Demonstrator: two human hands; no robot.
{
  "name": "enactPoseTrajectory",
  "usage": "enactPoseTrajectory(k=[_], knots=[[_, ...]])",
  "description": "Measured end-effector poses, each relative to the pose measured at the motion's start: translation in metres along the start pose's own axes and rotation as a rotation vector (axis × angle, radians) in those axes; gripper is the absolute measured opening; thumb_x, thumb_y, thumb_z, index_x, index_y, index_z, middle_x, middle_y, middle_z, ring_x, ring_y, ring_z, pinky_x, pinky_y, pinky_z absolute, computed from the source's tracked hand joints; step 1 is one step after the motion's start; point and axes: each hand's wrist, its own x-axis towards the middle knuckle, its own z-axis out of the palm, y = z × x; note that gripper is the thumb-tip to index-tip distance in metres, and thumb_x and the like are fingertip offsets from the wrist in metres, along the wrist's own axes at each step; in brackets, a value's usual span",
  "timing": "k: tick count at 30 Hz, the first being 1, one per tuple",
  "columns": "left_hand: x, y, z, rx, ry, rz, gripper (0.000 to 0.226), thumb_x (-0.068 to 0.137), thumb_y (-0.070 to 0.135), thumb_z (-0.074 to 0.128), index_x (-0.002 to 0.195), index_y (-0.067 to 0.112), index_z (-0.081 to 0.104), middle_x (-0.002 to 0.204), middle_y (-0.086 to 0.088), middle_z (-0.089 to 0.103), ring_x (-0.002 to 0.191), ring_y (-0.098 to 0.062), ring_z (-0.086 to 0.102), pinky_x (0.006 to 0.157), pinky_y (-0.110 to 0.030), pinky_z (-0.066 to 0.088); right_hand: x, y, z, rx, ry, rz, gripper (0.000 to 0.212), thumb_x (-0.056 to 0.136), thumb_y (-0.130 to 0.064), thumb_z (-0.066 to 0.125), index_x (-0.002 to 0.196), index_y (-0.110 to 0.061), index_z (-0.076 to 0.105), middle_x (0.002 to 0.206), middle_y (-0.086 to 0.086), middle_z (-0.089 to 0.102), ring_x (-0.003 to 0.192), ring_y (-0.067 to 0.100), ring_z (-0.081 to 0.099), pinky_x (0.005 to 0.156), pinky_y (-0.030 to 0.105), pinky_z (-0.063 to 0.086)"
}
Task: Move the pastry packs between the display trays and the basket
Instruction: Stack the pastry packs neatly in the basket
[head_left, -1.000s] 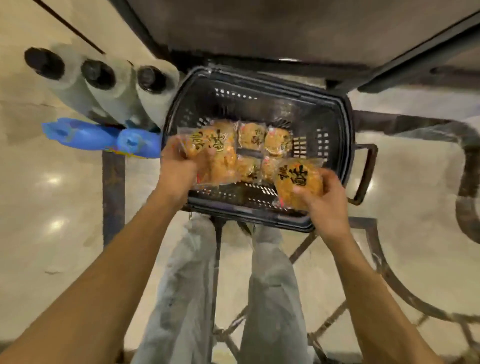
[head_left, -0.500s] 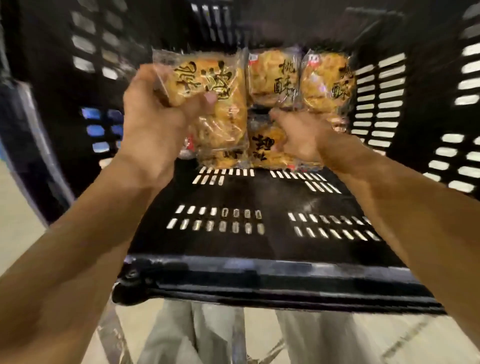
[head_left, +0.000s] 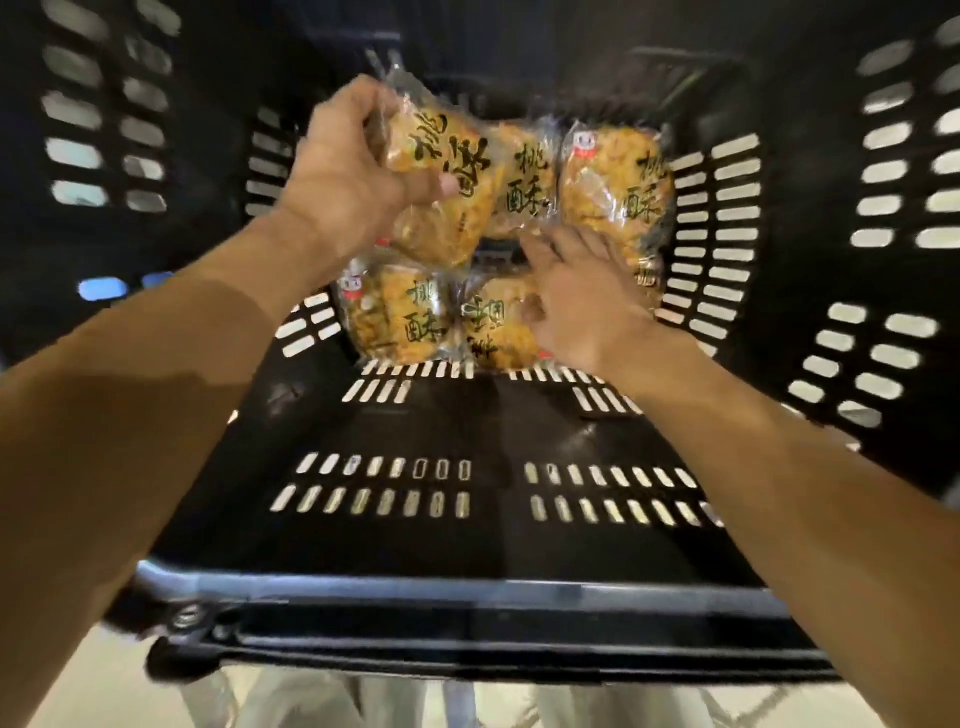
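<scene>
Both forearms reach into the black basket (head_left: 467, 587). The left hand (head_left: 343, 176) curls around a held pastry pack (head_left: 441, 156), thumb across its front, above the packs on the floor. The right hand (head_left: 582, 296) lies loosely spread on a bottom pack (head_left: 493, 327), with other packs (head_left: 618, 187) just beyond its fingertips.

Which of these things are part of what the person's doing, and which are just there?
Part of the job:
- held pastry pack, gripped by the left hand
- pastry packs in the basket
- black basket
- right hand, over the packs

Just there:
- pale floor
</scene>
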Motion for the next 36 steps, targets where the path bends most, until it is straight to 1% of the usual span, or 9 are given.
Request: enactPoseTrajectory(k=[3,7,9,15,20,23,25,29,36], knots=[[0.014,0.018,0.019,0.203,-0.100,0.008,0.053,0.077,0.024,0.086,0.121,0.028,0.057,0.103,0.014,0.064,0.091,0.001,0.063,0.072,-0.014,0.053,-0.044,0.012,-0.029,0.102,0.056,0.027,0.066,0.099,-0.035,0.053,0.158,-0.019,0.027,0.163,0.008,0.023,0.150,0.029,0.017,0.125,0.045,0.018],[0.040,0.026,0.048,0.512,-0.234,0.036,0.071,0.078,0.031,0.086,0.140,0.035,0.051,0.126,-0.001,0.062,0.113,-0.024,0.060,0.101,-0.036,0.051,-0.095,0.038,-0.046,0.142,-0.038,0.084,0.060,0.098,-0.034,0.055,0.154,-0.030,0.032,0.164,0.000,0.018,0.150,0.026,0.016,0.124,0.042,0.019],[0.052,0.027,0.061,0.720,-0.266,0.115,0.070,0.079,0.036,0.084,0.141,0.035,0.051,0.130,-0.005,0.062,0.119,-0.029,0.058,0.103,-0.037,0.048,-0.107,0.048,-0.048,0.135,-0.052,0.110,0.061,0.098,-0.036,0.056,0.153,-0.034,0.031,0.164,-0.001,0.017,0.151,0.025,0.015,0.125,0.043,0.017],[0.066,0.030,0.084,1.361,-0.115,0.401,0.069,0.090,0.044,0.068,0.148,0.018,0.039,0.140,-0.018,0.049,0.129,-0.039,0.046,0.106,-0.048,0.034,-0.098,0.055,-0.050,0.183,-0.001,0.150,0.060,0.099,-0.035,0.057,0.153,-0.031,0.032,0.163,0.003,0.019,0.149,0.027,0.017,0.123,0.045,0.019],[0.024,-0.004,0.104,1.365,-0.116,0.245,0.104,0.092,0.054,0.060,0.159,0.004,-0.003,0.166,-0.023,0.007,0.154,-0.041,0.006,0.124,-0.053,0.010,-0.096,0.053,-0.050,0.210,-0.014,0.157,0.057,0.100,-0.036,0.052,0.153,-0.030,0.031,0.164,0.003,0.016,0.150,0.028,0.013,0.122,0.046,0.020],[0.030,-0.018,0.106,1.295,-0.142,0.233,0.116,0.090,0.037,0.073,0.157,0.006,-0.017,0.167,-0.020,-0.011,0.154,-0.037,-0.010,0.125,-0.048,0.000,-0.098,0.053,-0.049,0.217,-0.004,0.127,0.057,0.099,-0.036,0.052,0.152,-0.028,0.033,0.164,0.004,0.019,0.150,0.027,0.014,0.121,0.046,0.020],[0.040,-0.020,0.102,1.205,-0.144,0.311,0.113,0.090,0.021,0.074,0.158,0.011,-0.017,0.167,-0.015,-0.012,0.154,-0.032,-0.012,0.125,-0.042,-0.005,-0.098,0.053,-0.050,0.226,-0.006,0.118,0.057,0.099,-0.036,0.052,0.153,-0.028,0.033,0.164,0.003,0.018,0.151,0.026,0.012,0.122,0.046,0.020],[0.051,-0.015,0.086,1.055,-0.225,0.331,0.111,0.090,0.033,0.073,0.160,0.020,-0.012,0.169,-0.006,-0.012,0.154,-0.023,-0.013,0.120,-0.033,-0.010,-0.096,0.053,-0.046,0.237,-0.017,0.102,0.058,0.100,-0.036,0.050,0.154,-0.030,0.029,0.165,0.002,0.015,0.152,0.025,0.008,0.124,0.045,0.017],[0.052,-0.010,0.082,1.058,-0.254,0.353,0.111,0.086,0.043,0.074,0.161,0.018,-0.004,0.169,-0.008,-0.003,0.155,-0.026,-0.005,0.127,-0.045,0.005,-0.097,0.055,-0.044,0.197,-0.009,0.097,0.060,0.100,-0.037,0.051,0.155,-0.031,0.028,0.164,0.003,0.018,0.151,0.025,0.015,0.123,0.042,0.020]])
